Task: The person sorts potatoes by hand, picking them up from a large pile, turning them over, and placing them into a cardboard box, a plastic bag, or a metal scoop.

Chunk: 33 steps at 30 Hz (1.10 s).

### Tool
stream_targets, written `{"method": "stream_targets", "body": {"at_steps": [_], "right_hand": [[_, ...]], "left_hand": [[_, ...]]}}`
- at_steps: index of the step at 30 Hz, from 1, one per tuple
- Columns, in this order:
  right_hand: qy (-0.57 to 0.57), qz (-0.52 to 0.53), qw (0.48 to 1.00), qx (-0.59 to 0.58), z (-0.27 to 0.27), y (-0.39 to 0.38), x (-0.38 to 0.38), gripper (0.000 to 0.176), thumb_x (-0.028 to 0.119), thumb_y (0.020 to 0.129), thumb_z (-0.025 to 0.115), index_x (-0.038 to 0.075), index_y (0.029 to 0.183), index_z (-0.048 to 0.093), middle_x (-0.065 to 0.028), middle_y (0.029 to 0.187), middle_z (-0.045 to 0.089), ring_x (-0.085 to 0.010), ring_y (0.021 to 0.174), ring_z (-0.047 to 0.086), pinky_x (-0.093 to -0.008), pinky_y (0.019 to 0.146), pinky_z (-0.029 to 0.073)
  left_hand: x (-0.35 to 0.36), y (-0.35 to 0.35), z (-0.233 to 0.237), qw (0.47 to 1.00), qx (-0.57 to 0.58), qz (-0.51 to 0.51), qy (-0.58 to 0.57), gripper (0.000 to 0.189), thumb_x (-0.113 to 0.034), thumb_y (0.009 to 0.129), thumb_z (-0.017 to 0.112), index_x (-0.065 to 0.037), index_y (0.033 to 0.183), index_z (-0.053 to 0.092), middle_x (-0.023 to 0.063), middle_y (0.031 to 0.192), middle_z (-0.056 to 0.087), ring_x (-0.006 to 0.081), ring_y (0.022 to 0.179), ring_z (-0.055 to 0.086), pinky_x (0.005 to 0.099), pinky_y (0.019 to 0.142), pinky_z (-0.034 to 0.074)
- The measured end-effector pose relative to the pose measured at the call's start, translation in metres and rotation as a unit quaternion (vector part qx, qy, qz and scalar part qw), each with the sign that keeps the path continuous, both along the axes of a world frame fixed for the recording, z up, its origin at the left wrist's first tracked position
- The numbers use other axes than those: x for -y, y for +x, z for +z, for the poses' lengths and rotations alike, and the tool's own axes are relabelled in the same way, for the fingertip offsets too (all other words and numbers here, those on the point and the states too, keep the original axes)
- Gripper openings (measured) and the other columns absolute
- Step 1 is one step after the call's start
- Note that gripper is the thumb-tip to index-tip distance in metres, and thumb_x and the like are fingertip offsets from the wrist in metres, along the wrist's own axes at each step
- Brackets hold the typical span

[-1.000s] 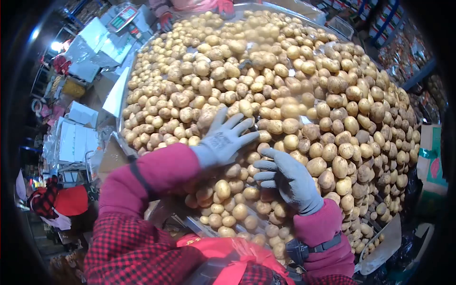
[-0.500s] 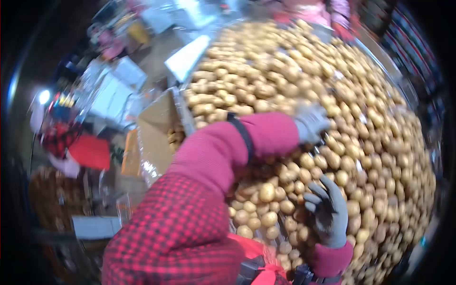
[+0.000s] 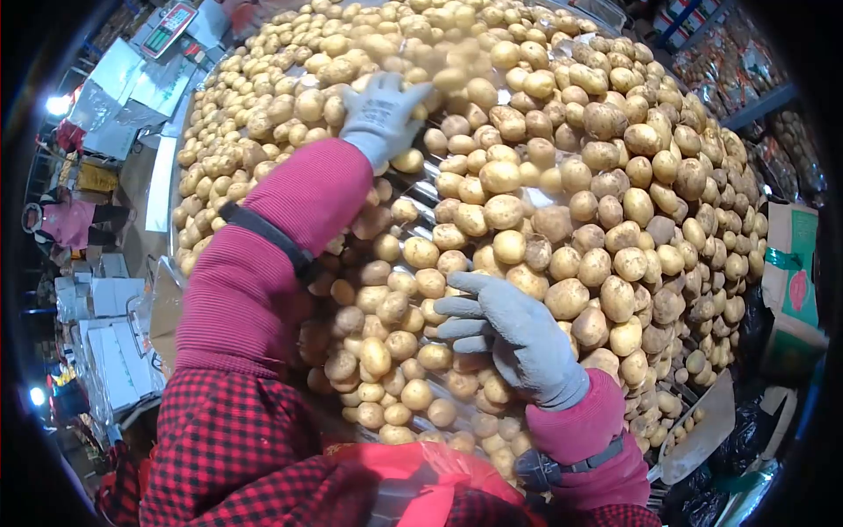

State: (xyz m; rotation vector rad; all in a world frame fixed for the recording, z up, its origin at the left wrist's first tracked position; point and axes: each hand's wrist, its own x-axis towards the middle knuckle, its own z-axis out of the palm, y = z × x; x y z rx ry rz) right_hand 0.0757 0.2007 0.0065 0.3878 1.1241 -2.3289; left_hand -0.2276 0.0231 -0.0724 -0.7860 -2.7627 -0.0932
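Observation:
A wide heap of potatoes [image 3: 615, 189] spreads in front of me. My left hand [image 3: 379, 119], in a grey glove, lies on its far left part with fingers spread and the palm down against some potatoes. Blurred potatoes [image 3: 452, 66] show just beyond its fingertips. Nearer to me, my right hand [image 3: 518, 338], also gloved in grey, hovers over a lower patch of potatoes [image 3: 386, 316]. Its fingers are apart and slightly bent, and nothing shows in its grasp. Metal bars [image 3: 421, 189] are bare between the two hands.
White boxes [image 3: 114, 351] stand off to the left, and a scale [image 3: 169, 28] is at the upper left. A person [image 3: 70, 218] is farther off on that side. On the right are a green-printed carton [image 3: 795, 272] and a scoop-like tray [image 3: 698, 435].
My view has swung to the right. My left arm no longer crosses in front of my right hand; its hand now lies farther left on the heap. The right hand stays open.

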Motion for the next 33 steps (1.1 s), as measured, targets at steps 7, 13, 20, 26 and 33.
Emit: {"method": "stream_targets", "body": {"at_steps": [7, 13, 20, 26, 33], "right_hand": [[0.018, 0.012, 1.0, 0.01, -0.001, -0.002, -0.001, 0.056, 0.04, 0.111, 0.052, 0.003, 0.153, 0.051, -0.0146, 0.136, 0.064, -0.0164, 0.11, 0.065, -0.0299, 0.095, 0.054], [0.022, 0.018, 1.0, 0.003, 0.005, -0.004, -0.003, 0.053, 0.039, 0.111, 0.051, 0.006, 0.152, 0.053, -0.013, 0.135, 0.066, -0.0169, 0.112, 0.065, -0.0317, 0.097, 0.053], [0.02, 0.021, 0.999, 0.015, 0.002, -0.004, -0.001, 0.051, 0.036, 0.111, 0.052, 0.006, 0.151, 0.054, -0.0121, 0.13, 0.067, -0.017, 0.112, 0.065, -0.0308, 0.095, 0.055], [-0.018, 0.012, 0.999, 0.042, -0.015, -0.002, 0.002, 0.052, 0.03, 0.11, 0.055, 0.005, 0.154, 0.05, -0.0131, 0.132, 0.066, -0.0185, 0.113, 0.066, -0.0309, 0.095, 0.055], [-0.031, 0.015, 0.999, 0.022, -0.013, -0.004, 0.002, 0.062, 0.031, 0.11, 0.058, -0.007, 0.156, 0.039, -0.0204, 0.138, 0.059, -0.0223, 0.108, 0.066, -0.0359, 0.095, 0.056]], "left_hand": [[-0.002, -0.076, 0.011, 0.995, -0.027, 0.077, -0.05, 0.035, -0.041, 0.096, 0.067, -0.034, 0.13, 0.066, 0.0053, 0.152, 0.053, 0.0323, 0.145, 0.045, 0.0726, 0.108, 0.032], [0.005, -0.085, 0.023, 0.988, -0.057, 0.101, -0.104, 0.042, -0.038, 0.099, 0.063, -0.039, 0.141, 0.061, 0.0038, 0.159, 0.05, 0.0282, 0.149, 0.042, 0.0639, 0.117, 0.027], [-0.021, -0.092, 0.04, 0.996, -0.077, -0.003, 0.055, 0.041, -0.042, 0.1, 0.061, -0.021, 0.135, 0.067, 0.0118, 0.144, 0.062, 0.032, 0.131, 0.059, 0.0485, 0.11, 0.042], [-0.161, -0.099, 0.029, 0.927, -0.078, -0.306, 0.201, 0.042, -0.046, 0.103, 0.058, -0.014, 0.13, 0.068, 0.0183, 0.125, 0.071, 0.0402, 0.116, 0.066, 0.0485, 0.097, 0.053], [-0.185, -0.119, 0.027, 0.933, -0.048, -0.355, 0.028, 0.039, -0.036, 0.086, 0.068, -0.024, 0.122, 0.072, 0.0091, 0.128, 0.067, 0.0341, 0.119, 0.066, 0.0481, 0.098, 0.055]]}}
